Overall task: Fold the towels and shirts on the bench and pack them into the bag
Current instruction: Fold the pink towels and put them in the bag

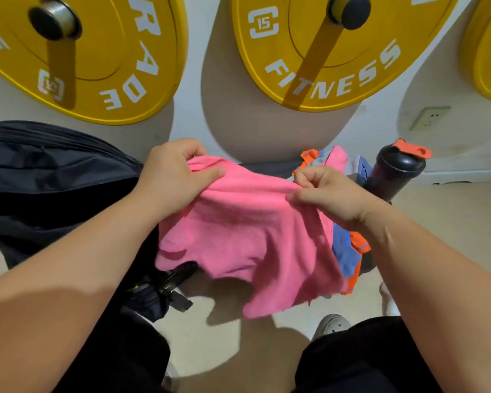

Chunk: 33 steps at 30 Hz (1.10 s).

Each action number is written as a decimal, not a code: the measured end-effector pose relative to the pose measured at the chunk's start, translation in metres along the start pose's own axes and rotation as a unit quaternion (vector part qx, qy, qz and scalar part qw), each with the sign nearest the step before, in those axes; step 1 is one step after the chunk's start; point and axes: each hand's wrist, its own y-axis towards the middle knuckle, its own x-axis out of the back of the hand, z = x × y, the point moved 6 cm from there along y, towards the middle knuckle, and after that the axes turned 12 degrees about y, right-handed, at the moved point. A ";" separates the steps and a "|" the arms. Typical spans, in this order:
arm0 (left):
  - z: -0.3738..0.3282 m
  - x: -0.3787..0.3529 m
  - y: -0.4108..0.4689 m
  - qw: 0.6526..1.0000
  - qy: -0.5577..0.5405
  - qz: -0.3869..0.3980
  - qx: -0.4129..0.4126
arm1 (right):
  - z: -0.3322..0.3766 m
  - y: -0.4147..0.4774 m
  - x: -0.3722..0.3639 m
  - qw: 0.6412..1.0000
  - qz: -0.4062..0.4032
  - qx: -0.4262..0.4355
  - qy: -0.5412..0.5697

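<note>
The pink towel (244, 231) is hanging in the air above the bench, its top edge running left to right between both hands. The left hand (170, 180) is pinching one corner, the right hand (326, 194) is gripping the other (both clenched on cloth). The black bag (48, 177) is lying nearer the left hand, the remaining clothes pile (349, 251) behind the right.

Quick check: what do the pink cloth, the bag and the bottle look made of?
Pink cloth: soft matte fabric, fuzzy-looking; it drapes and creases. Bag: dark synthetic weave, likely nylon, faint sheen. Bottle: dark glossy plastic, probably; highlights on it.
</note>
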 end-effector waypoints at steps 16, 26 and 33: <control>0.100 -0.031 -0.021 0.982 0.059 -0.059 0.169 | -0.078 -0.057 0.106 0.950 -0.112 -0.209 -0.205; 0.089 -0.053 -0.017 0.977 -0.131 -0.010 0.167 | -0.025 -0.061 0.112 0.929 -0.337 -0.026 0.150; 0.079 -0.079 -0.031 0.893 -0.175 0.395 0.127 | -0.036 -0.068 0.091 0.950 -0.164 -0.249 0.093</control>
